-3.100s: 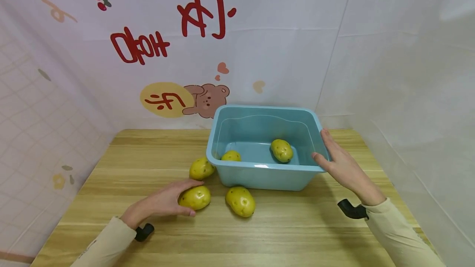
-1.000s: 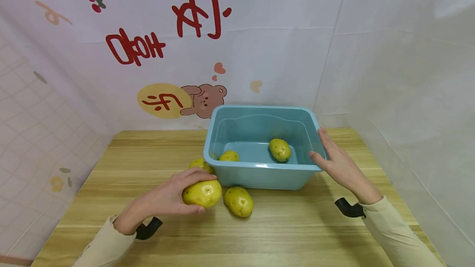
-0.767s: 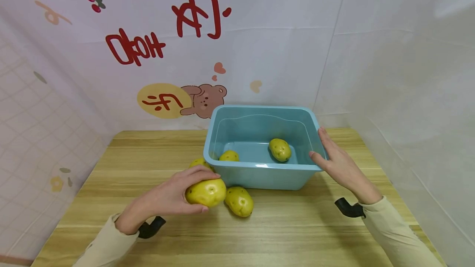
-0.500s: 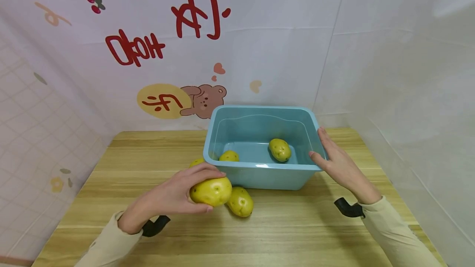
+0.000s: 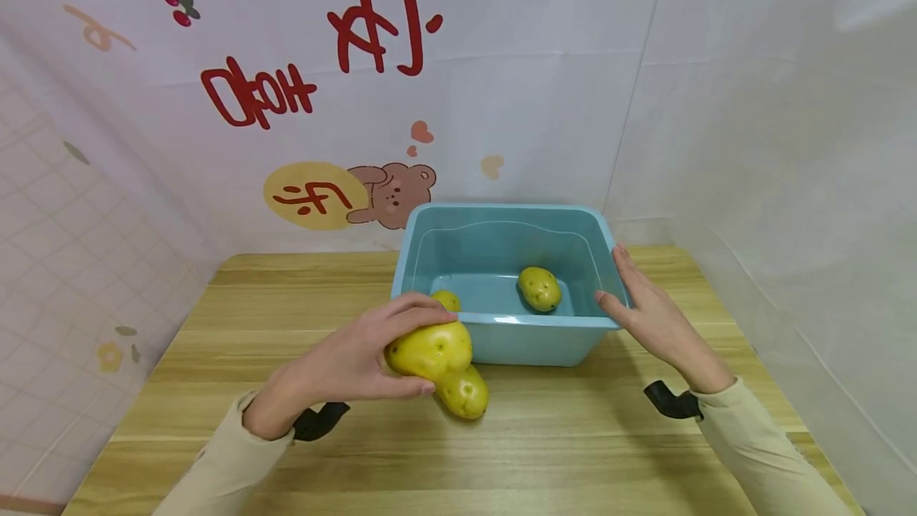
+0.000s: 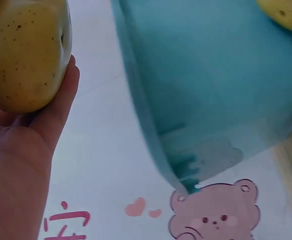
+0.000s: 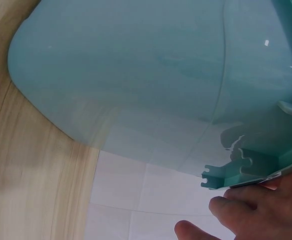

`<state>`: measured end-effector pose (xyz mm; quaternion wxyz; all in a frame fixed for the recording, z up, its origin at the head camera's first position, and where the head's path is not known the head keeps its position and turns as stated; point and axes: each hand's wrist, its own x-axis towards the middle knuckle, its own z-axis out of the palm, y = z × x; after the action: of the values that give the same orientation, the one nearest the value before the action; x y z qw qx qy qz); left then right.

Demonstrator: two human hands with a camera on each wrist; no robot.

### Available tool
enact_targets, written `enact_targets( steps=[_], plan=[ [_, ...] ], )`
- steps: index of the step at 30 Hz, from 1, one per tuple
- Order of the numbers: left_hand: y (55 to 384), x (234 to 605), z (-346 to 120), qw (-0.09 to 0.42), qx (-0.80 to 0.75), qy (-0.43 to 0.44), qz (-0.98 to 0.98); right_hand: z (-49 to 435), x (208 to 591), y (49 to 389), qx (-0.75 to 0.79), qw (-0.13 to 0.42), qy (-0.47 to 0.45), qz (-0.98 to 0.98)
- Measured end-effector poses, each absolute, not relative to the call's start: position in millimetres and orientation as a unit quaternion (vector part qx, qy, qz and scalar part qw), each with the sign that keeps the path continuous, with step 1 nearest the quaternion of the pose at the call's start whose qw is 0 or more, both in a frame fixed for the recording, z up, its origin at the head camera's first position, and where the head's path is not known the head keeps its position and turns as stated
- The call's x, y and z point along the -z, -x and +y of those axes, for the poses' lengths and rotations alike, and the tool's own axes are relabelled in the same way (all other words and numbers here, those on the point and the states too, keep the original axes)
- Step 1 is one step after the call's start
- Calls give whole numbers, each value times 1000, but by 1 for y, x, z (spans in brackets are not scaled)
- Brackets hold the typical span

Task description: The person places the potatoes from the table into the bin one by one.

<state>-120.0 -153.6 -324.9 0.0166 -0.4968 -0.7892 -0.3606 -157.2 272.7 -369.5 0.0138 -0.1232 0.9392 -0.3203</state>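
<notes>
My left hand holds a yellow potato, thumb on the near side and fingers over the far side. In the left wrist view that potato fills the upper left, apart from the bin. The light-blue plastic bin stands at the back of the table; two potatoes lie inside, one at right, the other partly hidden at left. Another potato lies on the table in front, overlapped by the held one. At the bin's right rim, my right hand grips with the thumb over the edge and fingers outside.
The wooden table backs onto a white printed curtain, with more curtain along both sides. Black curved pieces sit at both wrists, the right one hanging beside the sleeve.
My left hand lifted the potato off the table and carried it right, toward the bin's front left. It now covers the potato left of the bin. The right hand has stayed on the rim.
</notes>
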Motion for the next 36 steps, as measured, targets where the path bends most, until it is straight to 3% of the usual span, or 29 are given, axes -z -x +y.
enact_targets(
  steps=[14, 36],
  plan=[
    [136, 283, -128, 63, 358, 527, -769, 272, 369, 157, 319, 14, 122, 940],
    [177, 258, -98, 98, 350, 546, -755, 272, 368, 157, 321, 14, 120, 939]
  ],
)
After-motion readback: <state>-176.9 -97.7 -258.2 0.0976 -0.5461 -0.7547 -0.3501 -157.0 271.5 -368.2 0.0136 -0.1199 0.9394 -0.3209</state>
